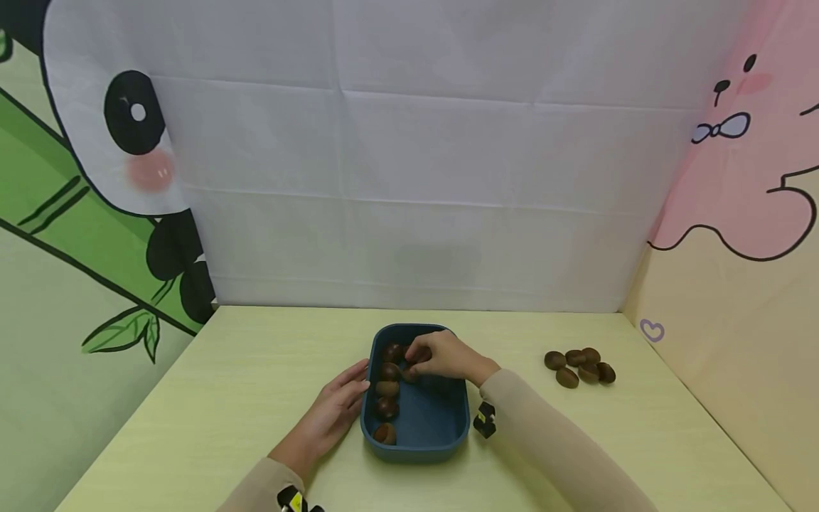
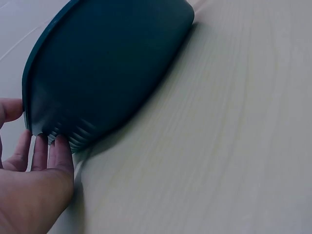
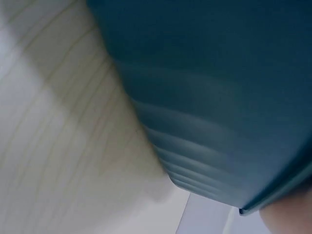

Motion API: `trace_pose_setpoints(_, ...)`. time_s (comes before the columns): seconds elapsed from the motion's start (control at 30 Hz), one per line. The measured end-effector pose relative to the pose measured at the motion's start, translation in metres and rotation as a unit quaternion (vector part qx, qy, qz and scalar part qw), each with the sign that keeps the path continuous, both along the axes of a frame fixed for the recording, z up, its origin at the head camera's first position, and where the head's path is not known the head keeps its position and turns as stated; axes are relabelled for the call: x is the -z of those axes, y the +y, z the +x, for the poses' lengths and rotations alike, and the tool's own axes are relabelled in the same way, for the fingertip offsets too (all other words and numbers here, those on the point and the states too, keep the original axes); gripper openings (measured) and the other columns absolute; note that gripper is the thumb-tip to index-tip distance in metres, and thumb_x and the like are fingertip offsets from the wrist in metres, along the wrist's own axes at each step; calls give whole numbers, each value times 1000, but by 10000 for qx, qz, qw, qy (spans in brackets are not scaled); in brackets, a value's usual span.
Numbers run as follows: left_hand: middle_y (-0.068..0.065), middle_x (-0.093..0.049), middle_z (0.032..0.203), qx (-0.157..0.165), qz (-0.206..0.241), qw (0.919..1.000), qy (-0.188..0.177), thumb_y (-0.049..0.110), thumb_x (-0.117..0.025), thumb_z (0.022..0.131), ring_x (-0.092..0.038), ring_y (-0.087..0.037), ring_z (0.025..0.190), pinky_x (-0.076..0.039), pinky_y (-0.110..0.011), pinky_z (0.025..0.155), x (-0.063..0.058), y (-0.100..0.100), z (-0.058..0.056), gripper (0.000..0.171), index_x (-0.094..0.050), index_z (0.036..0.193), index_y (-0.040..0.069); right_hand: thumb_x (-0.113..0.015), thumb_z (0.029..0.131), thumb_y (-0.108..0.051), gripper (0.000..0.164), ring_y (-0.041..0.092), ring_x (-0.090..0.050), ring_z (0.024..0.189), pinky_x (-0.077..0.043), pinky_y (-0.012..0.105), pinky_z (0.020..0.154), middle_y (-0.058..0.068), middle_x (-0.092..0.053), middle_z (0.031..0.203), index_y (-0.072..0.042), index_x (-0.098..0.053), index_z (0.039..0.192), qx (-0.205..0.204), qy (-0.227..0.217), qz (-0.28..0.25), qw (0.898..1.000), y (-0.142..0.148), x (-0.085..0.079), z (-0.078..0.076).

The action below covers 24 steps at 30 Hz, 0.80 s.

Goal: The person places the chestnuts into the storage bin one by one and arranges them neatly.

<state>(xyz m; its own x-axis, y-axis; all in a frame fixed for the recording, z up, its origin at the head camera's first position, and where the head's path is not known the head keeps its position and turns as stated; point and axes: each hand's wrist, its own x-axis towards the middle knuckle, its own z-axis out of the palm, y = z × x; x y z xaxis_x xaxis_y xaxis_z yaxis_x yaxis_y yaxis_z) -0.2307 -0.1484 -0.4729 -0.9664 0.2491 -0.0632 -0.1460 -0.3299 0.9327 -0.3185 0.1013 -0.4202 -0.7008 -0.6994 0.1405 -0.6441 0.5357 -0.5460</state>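
A dark blue rectangular box [image 1: 425, 449] stands on the table, with several brown chestnuts [image 1: 387, 407] in a column along its left side. My right hand [image 1: 448, 357] reaches over the far right rim, and its thumb and fingers pinch a chestnut [image 1: 420, 354] partly covered by them. Another chestnut [image 1: 409, 375] lies just below the thumb. Against the box's left wall rests my left hand [image 1: 335, 409], its fingers extended. In the left wrist view, the fingertips of that hand [image 2: 39, 180] touch the ribbed corner of the box [image 2: 112, 63]. The right wrist view shows mostly the box's outer wall [image 3: 195, 97].
To the right of the box, a loose group of several chestnuts [image 1: 589, 373] lies on the pale yellow table [image 1: 256, 370]. A white cloth backdrop [image 1: 422, 178] rises behind the table, and printed side panels [image 1: 736, 320] flank it.
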Motion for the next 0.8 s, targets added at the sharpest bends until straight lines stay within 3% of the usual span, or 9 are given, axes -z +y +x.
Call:
trace_pose_setpoints(0.2,-18,-30,159,26,-18,10000,18,9,-52,102,-39,-25,139,-40,-30,106,-1,0,1,60,-28,157,4,-74,92,-14,21,11,-68,92,-54,24,79,3,-72,107,-7,-72,112,-86,-95,-174,9998,11,-8,3)
trace_pose_setpoints(0.5,-18,-30,159,27,-46,10000,49,9,-52,102,-40,-26,138,-42,-28,104,-2,0,2,60,-28,157,3,-72,94,-17,25,15,-67,99,-54,27,83,9,-70,114,-10,-70,118,176,-36,-387,9991,51,-27,6)
trace_pose_setpoints(0.8,-18,-30,159,49,-57,9999,66,10,-54,101,-39,-28,139,-40,-31,106,-3,-1,2,62,-27,157,3,-73,93,-19,21,14,-66,93,-55,30,77,-3,-69,103,-14,-70,114,745,104,-341,9966,111,-31,12)
